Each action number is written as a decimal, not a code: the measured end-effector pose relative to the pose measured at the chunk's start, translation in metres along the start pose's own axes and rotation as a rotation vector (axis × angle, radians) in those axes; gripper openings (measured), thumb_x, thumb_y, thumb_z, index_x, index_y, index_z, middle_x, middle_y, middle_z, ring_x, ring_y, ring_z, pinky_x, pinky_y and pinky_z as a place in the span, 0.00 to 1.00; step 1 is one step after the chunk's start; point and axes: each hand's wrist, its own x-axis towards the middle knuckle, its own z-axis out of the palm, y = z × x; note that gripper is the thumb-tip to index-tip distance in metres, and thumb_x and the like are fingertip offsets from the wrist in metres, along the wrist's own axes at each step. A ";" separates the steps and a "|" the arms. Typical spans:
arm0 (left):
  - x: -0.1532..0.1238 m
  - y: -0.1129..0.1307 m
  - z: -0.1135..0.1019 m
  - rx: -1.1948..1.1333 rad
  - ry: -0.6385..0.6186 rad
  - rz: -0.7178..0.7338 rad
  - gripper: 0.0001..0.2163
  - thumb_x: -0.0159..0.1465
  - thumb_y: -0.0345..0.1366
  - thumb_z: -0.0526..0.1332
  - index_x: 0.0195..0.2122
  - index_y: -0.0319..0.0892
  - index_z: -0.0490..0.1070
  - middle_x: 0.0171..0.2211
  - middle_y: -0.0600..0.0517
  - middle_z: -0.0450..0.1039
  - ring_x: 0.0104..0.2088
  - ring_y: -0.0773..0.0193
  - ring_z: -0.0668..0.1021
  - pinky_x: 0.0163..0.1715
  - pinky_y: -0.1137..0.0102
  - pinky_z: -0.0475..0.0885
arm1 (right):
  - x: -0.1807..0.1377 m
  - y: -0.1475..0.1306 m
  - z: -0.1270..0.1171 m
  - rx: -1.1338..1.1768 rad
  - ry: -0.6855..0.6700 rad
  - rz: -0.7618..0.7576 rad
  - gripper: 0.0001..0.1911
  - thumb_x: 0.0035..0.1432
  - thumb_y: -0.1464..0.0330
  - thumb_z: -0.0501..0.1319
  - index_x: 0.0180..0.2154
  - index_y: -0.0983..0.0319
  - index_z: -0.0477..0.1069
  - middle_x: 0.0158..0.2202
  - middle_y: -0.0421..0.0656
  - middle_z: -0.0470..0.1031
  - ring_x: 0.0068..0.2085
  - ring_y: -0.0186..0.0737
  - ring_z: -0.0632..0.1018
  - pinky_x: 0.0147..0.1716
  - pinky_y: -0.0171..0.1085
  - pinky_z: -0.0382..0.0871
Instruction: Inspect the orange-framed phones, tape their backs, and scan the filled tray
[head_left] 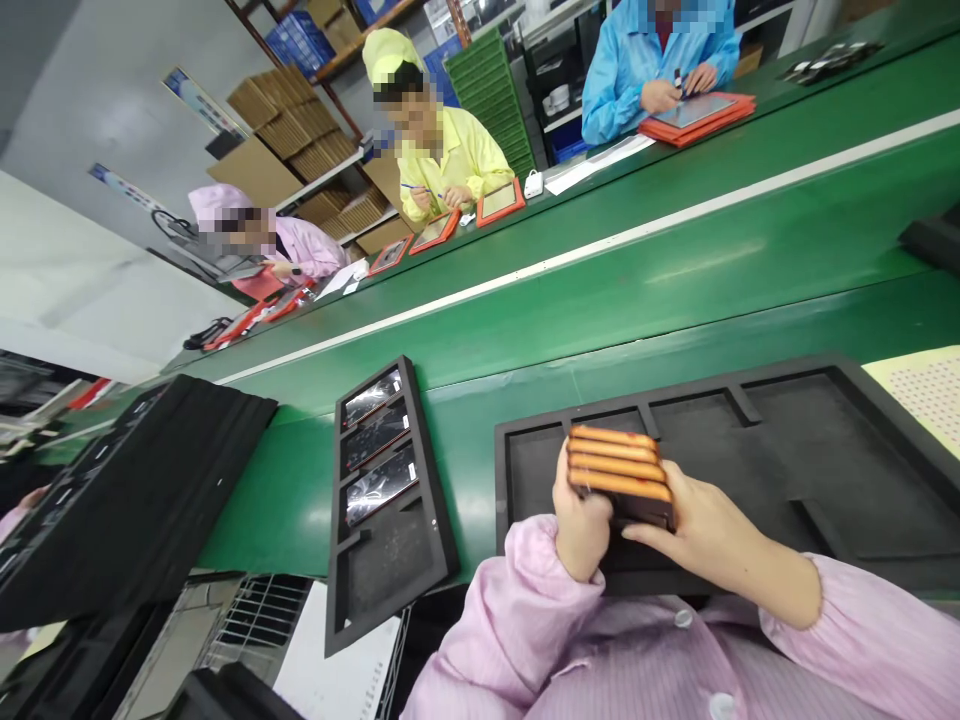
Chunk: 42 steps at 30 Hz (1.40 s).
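Note:
In front of my chest I hold a stack of orange-edged, phone-sized devices [621,465] with both hands. My left hand [583,525] is closed round the stack's left side, its thumb folded at the lower front. My right hand [709,525] grips the right side, the thumb stretched along the dark lowest face. Beneath the hands lies a black foam tray [847,450] with moulded compartments; the hands and stack cover part of it. To the left, a narrower black tray [442,520] carries shiny dark panels [381,485] with small white labels, and its nearest compartment holds none.
A stack of black trays [217,480] leans at the left. Paper [337,650] lies on a wire rack [259,612] below. Across the green bench [645,270], people in yellow [469,150], pink and blue handle orange-framed tablets [501,203]. A dotted yellow sheet [922,390] lies at right.

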 end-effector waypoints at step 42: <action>0.087 0.004 0.011 0.070 -0.400 -0.188 0.09 0.56 0.41 0.64 0.33 0.44 0.80 0.38 0.47 0.80 0.44 0.54 0.80 0.48 0.61 0.72 | -0.009 0.033 0.002 0.191 -0.044 0.030 0.31 0.65 0.67 0.50 0.66 0.49 0.42 0.24 0.33 0.71 0.21 0.32 0.74 0.21 0.29 0.70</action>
